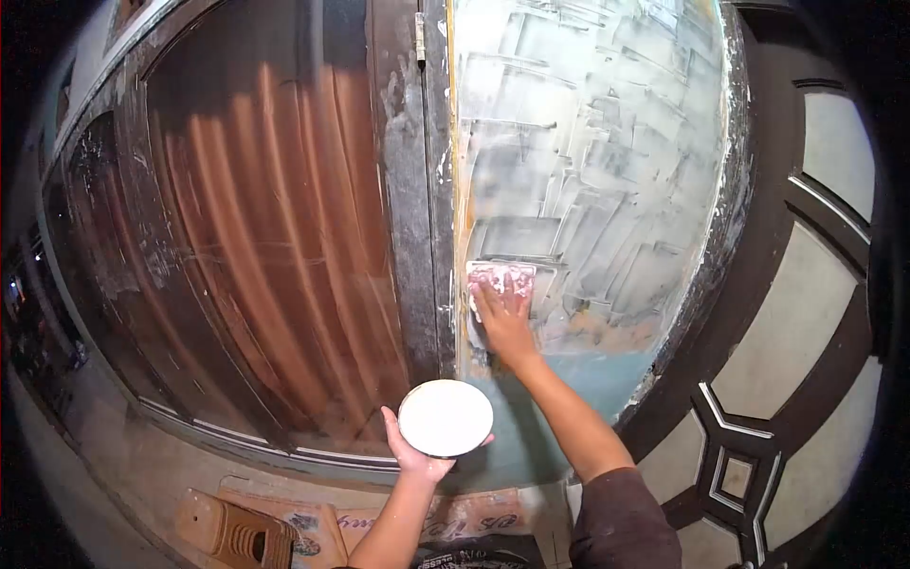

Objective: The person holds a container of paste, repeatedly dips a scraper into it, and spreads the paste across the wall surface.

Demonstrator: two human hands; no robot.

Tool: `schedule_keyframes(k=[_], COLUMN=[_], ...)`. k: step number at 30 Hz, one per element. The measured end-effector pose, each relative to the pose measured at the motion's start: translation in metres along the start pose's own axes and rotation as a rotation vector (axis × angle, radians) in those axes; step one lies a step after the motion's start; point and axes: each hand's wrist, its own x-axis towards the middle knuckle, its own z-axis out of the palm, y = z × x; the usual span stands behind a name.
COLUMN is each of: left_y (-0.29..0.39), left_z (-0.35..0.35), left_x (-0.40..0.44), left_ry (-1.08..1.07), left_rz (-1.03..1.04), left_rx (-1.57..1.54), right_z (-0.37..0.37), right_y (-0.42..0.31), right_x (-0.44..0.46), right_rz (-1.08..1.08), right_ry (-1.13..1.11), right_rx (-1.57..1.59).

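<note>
My left hand (414, 452) supports a round white dish (445, 418) from below, its thumb along the left side. The dish's face is plain white; I cannot tell whether that is its bare surface or white paste filling it. My right hand (509, 332) presses a flat, pinkish putty scraper (501, 270), smeared with white, against the wall (597, 190) beside the window frame. Its fingers lie over the blade. Grey-white overlapping strokes of putty cover the wall above and to the right of this hand. Lower down, the surface is pale blue-green.
To the left is a dark wooden window frame (417, 209) with glass and a brown curtain (275, 256) behind. A panelled dark door (777, 313) stands at the right. On the floor are a stacked brown plastic stool (223, 524) and printed cardboard (474, 515).
</note>
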Motion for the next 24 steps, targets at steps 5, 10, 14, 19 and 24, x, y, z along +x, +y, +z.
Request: schedule_keyframes(k=[5, 10, 14, 19, 24], left_y=[-0.001, -0.001, -0.003, -0.009, -0.013], left_z=[-0.003, -0.004, -0.008, -0.004, -0.008], left_x=[-0.002, -0.005, -0.003, 0.001, -0.001], left_ry=[0.012, 0.029, -0.002, -0.02, -0.007], left_rz=[-0.007, 0.005, -0.03, -0.015, -0.05], left_rx=[-0.02, 0.011, -0.026, 0.024, -0.024], right_z=[0.049, 0.048, 0.006, 0.0, 0.054], right_y=[-0.017, -0.016, 0.013, 0.038, 0.014], right_x=[-0.057, -0.108, -0.064, -0.029, -0.109], right_rz=[-0.043, -0.003, 0.111, 0.135, 0.018], right_ry=[-0.08, -0.091, -0.033, -0.029, -0.117], right_rx=[-0.035, 0.116, -0.003, -0.024, 0.045])
